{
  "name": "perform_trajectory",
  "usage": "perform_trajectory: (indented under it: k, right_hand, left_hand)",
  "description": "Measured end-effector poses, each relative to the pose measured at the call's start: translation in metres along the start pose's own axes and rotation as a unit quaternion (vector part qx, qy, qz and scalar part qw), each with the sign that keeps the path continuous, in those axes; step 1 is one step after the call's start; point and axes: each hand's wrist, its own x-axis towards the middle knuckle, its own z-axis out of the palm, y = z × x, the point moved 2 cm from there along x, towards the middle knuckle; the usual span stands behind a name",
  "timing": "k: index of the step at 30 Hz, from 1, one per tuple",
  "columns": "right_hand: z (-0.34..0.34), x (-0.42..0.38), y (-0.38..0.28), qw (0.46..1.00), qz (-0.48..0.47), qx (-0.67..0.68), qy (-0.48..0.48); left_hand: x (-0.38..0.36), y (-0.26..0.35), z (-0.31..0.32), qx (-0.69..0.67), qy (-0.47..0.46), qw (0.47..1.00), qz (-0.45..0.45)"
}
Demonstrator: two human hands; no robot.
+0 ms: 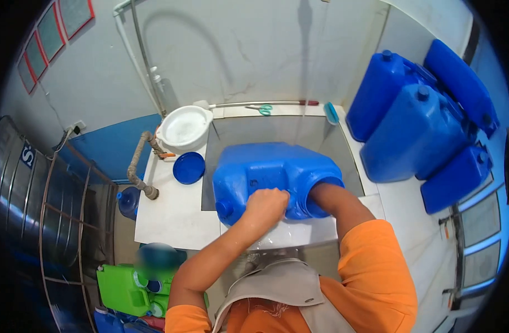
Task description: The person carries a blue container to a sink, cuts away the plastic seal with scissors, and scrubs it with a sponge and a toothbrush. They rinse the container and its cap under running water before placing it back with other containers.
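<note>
A large blue water container (282, 158) lies on its side over the sink, its wide round mouth (307, 202) facing right and toward me. My left hand (268, 204) is closed around its moulded handle. My right forearm (340, 202) goes in through the mouth, so the right hand and anything in it are hidden inside. A small blue cap (225, 210) sits on the container's near left corner. On the counter to the left rests a round blue lid (189, 168), apart from both hands.
A white basin (184, 127) with suds stands at the back left beside a pipe with a tap (166, 156). Green-handled scissors (264, 110) and a teal brush (331, 114) lie on the back ledge. Several blue jerrycans (401, 133) stand right; green containers (121, 288) sit lower left.
</note>
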Motion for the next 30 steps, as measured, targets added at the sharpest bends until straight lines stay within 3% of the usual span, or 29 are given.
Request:
perform_trajectory:
  k: [6,11,14,15,16,18,19,20,21,22,23,24,26,30]
  right_hand:
    - [0.007,-0.039,-0.002,0.996,-0.030,-0.087,0.014]
    - [0.051,-0.055,0.042,0.971,-0.075,-0.213,0.077]
    - [-0.064,-0.157,-0.018,0.988,0.055,-0.108,-0.092]
    - [-0.058,-0.161,-0.016,0.987,0.042,-0.057,-0.141]
    - [-0.054,-0.163,-0.015,0.987,0.045,-0.055,-0.143]
    - [-0.054,-0.167,-0.011,0.981,0.076,0.159,-0.086]
    - [-0.047,-0.165,-0.006,0.923,0.022,0.377,-0.072]
    - [-0.034,-0.165,-0.006,0.821,0.023,0.570,-0.017]
    - [-0.022,-0.160,-0.013,0.677,0.023,0.734,0.041]
    - [-0.013,-0.154,-0.021,0.543,0.006,0.835,0.092]
    - [-0.006,-0.148,-0.027,0.447,-0.016,0.885,0.131]
    - [-0.007,-0.143,-0.033,0.390,-0.036,0.907,0.155]
    - [-0.011,-0.129,-0.040,0.351,-0.056,0.918,0.175]
    - [-0.025,-0.092,-0.035,0.414,-0.022,0.885,0.211]
  left_hand:
    - [0.011,-0.003,0.008,0.028,-0.011,0.999,-0.009]
    - [0.010,-0.001,0.005,0.033,-0.021,0.999,0.005]
    - [0.010,0.002,0.011,0.043,-0.022,0.999,0.017]
    - [0.007,0.003,0.013,0.042,-0.024,0.999,0.020]
    - [0.005,0.005,0.015,0.043,-0.018,0.999,0.021]
    - [0.001,0.009,0.014,0.047,-0.009,0.999,0.025]
    - [-0.004,0.011,0.014,0.052,-0.002,0.998,0.022]
    - [-0.007,0.013,0.014,0.055,0.006,0.998,0.017]
    - [-0.011,0.014,0.017,0.057,0.006,0.998,0.018]
    - [-0.014,0.014,0.019,0.054,0.013,0.998,0.017]
    - [-0.016,0.015,0.022,0.050,0.024,0.998,0.013]
    - [-0.016,0.015,0.025,0.050,0.029,0.998,0.007]
    - [-0.023,0.015,0.032,0.036,0.048,0.998,0.024]
    - [-0.035,0.017,0.040,0.023,0.076,0.996,0.048]
